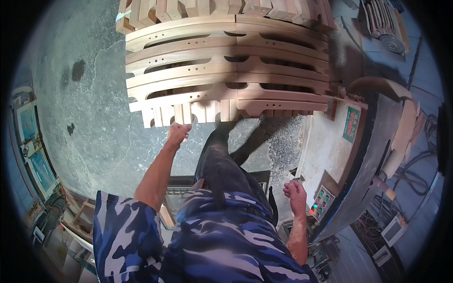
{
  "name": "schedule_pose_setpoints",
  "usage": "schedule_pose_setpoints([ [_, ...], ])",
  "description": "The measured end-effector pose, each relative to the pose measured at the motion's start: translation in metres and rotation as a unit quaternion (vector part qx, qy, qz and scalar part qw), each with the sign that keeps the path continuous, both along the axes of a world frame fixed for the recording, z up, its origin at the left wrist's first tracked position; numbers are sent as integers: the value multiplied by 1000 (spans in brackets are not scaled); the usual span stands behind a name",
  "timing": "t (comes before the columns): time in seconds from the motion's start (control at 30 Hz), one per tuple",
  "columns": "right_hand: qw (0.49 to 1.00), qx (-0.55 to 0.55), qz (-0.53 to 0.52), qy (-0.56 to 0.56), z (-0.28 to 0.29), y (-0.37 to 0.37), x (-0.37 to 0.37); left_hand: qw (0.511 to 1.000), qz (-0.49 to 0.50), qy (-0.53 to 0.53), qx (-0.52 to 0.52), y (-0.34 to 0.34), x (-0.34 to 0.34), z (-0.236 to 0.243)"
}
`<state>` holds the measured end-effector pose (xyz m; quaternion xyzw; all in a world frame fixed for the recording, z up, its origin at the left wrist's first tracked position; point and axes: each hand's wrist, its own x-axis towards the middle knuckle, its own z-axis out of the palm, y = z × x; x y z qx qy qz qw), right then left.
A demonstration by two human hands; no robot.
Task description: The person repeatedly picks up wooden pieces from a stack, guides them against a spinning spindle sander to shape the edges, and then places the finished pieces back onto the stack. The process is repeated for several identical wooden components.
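Note:
My left hand (180, 133) is curled closed at the lower edge of a stack of pale wooden boards (179, 82); whether it grips one or only touches it I cannot tell. The boards have long curved cutouts and small drilled holes, with short upright pieces (205, 111) along the bottom row. My right hand (295, 191) is loosely closed with nothing visible in it, just above and left of a control panel (323, 203) with coloured buttons.
More wooden pieces (198, 7) are piled behind. At right stand a pale machine (318, 146), a dark slab (358, 179) and a ribbed hose (380, 87). Concrete floor (89, 118) spreads left of the stack; framed panels (29, 120) line the far left.

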<state>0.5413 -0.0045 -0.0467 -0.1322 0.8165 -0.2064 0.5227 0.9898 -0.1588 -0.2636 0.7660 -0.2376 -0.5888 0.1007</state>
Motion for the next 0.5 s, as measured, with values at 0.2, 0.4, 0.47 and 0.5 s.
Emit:
schedule_pose_setpoints([
  [0.2,994,-58,-88,-27,-13,54,-3,974,-138,-157,-91,38,-24,34],
  [0.4,966,-129,-197,-111,-71,169,-13,957,-233,-72,-158,47,-48,77],
  [0.47,953,-175,-225,-105,-85,217,-6,935,-301,-96,-160,53,-50,80],
  [0.5,937,-210,-246,-132,-99,246,-4,924,-333,-103,-160,54,-64,90],
])
